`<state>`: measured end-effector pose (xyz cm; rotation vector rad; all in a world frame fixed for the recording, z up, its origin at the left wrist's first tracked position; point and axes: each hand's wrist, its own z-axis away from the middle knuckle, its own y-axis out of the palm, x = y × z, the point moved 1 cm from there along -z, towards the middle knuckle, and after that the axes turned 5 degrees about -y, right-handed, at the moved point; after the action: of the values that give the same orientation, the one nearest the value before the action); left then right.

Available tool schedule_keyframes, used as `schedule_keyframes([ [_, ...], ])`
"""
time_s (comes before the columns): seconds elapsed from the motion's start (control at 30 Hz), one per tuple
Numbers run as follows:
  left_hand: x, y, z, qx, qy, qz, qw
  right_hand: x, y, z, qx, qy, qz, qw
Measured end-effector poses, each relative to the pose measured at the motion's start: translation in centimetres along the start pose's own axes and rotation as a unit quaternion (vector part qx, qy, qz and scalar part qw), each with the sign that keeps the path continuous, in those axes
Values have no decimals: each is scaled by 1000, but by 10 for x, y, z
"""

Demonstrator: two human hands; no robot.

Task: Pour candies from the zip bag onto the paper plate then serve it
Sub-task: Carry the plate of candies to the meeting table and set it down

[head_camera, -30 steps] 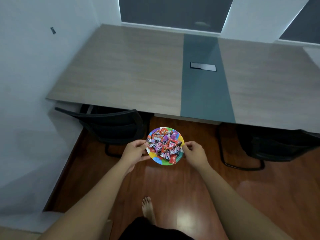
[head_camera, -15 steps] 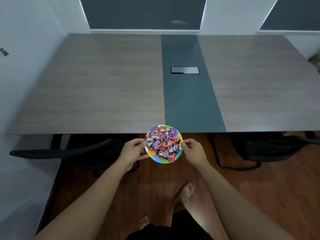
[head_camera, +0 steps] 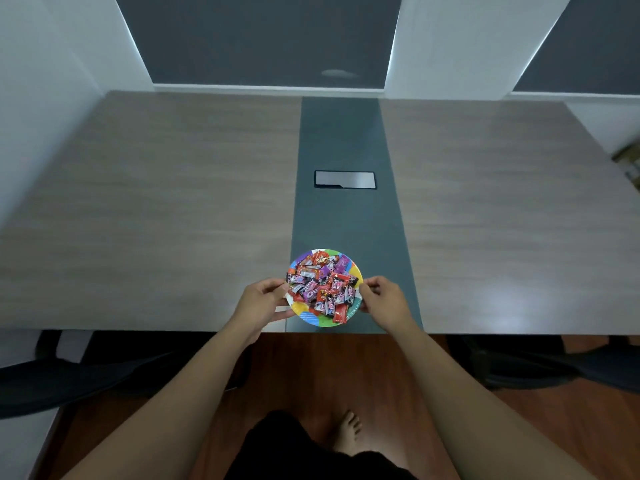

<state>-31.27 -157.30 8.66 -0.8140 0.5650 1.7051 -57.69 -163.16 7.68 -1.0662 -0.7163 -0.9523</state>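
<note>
The paper plate (head_camera: 300, 312), brightly patterned in many colours, sits over the near edge of the desk (head_camera: 173, 209), on the boundary between the wood-grain surface and the dark grey strip (head_camera: 346, 216) that runs down the middle. A heap of wrapped candies (head_camera: 322, 284) in red, purple, pink and black covers most of it. Whether the plate rests on the desk or is held just above it cannot be told.

The left hand (head_camera: 259, 304) grips the plate's left rim, its fingers (head_camera: 273, 284) closed on the edge with the thumb on top. The right hand (head_camera: 382, 299) holds the right rim the same way, fingers (head_camera: 370, 284) pinched on it. Both forearms reach forward from the bottom of the view.

Farther along the grey strip, well apart from the plate, a rectangular metal cover (head_camera: 345, 179) lies flush in the desk. The rest of the desk top around the plate carries nothing else that can be seen. Behind the desk stand white wall sections between dark window panels (head_camera: 266, 39).

Below the desk edge, dark chairs (head_camera: 86, 372) are tucked in on both sides, one to the left of the arms and one to the right (head_camera: 540, 365). The floor (head_camera: 332, 368) is reddish wood, and a bare foot (head_camera: 348, 433) stands on it between the forearms, just beside dark clothing (head_camera: 287, 445).
</note>
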Motion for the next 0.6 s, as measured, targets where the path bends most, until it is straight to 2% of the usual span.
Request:
schedule_keyframes([
  [0.6,-156,65,-224,36,-5,-38,999,57,-28,-240,-28,35,19,999],
])
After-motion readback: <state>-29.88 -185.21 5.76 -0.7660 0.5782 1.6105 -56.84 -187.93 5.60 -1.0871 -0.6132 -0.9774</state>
